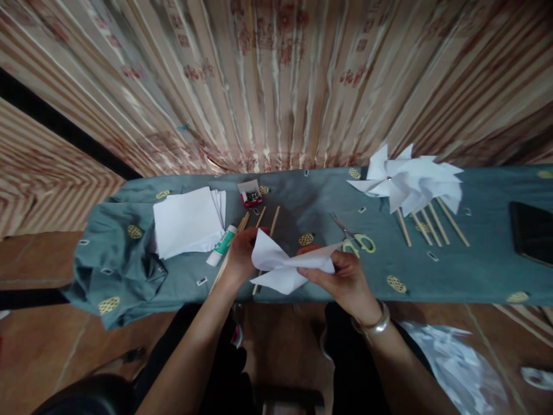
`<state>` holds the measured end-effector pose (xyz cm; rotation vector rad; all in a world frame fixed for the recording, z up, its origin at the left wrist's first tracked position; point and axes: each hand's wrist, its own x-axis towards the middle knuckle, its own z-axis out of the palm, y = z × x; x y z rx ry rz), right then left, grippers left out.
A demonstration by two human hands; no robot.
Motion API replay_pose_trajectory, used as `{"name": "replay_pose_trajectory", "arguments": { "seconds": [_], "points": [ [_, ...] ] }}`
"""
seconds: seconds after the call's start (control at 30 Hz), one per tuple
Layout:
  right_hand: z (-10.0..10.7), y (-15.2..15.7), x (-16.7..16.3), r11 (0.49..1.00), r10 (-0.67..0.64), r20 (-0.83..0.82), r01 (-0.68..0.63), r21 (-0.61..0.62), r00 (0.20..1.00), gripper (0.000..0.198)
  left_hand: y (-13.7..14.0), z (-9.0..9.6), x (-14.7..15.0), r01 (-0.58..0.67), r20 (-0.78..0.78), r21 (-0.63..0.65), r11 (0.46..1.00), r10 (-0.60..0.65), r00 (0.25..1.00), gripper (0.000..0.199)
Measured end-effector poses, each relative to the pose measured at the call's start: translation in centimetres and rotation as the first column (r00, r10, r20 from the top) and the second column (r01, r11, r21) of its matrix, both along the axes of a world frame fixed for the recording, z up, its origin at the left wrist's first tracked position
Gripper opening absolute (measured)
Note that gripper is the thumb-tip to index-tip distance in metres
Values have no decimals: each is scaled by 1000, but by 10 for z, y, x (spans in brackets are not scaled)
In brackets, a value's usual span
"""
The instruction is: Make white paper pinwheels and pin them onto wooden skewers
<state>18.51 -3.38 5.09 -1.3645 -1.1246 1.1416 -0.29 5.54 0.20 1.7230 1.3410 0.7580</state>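
Observation:
A white paper pinwheel [283, 265] with curved blades is held over the front part of the table, between my two hands. My right hand [334, 274] grips its right side, thumb on top of the paper and fingers behind it. At its left edge my left hand [242, 256] is closed; the fingertips are partly hidden behind the paper. Beneath and beside the left hand lie several wooden sticks [274, 222] and a glue stick [222, 245]. Scissors with pale green handles [356, 237] rest just beyond my right hand.
A stack of white paper [185, 222] sits at left, near a small red box of metal pins [251, 194]. Pinwheels on sticks [410, 178] overlap at right, with a dark phone-like object [533, 230] farther right. A bag of paper scraps [458, 363] lies on the floor.

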Motion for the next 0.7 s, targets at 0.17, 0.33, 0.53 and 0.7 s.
{"name": "replay_pose_trajectory", "arguments": {
  "seconds": [0.17, 0.33, 0.53, 0.7],
  "points": [
    [14, -11, 2, 997, -19, 49, 16, 73, 999, 12, -21, 10, 9, 76, 272, -65, 995, -56, 961, 22],
    [20, -21, 9, 981, 24, 55, -34, 192, 998, 5, -40, 32, 15, 189, 380, -170, 967, -113, 918, 30],
    [22, -36, 17, 950, -83, 127, 40, 310, 988, 15, -56, 33, 19, 179, 369, -308, 934, -56, 928, 29],
    [27, -40, 16, 894, -107, 134, 36, 447, 985, 23, -60, 35, 21, 216, 469, -366, 905, -21, 883, 29]
  ]
}}
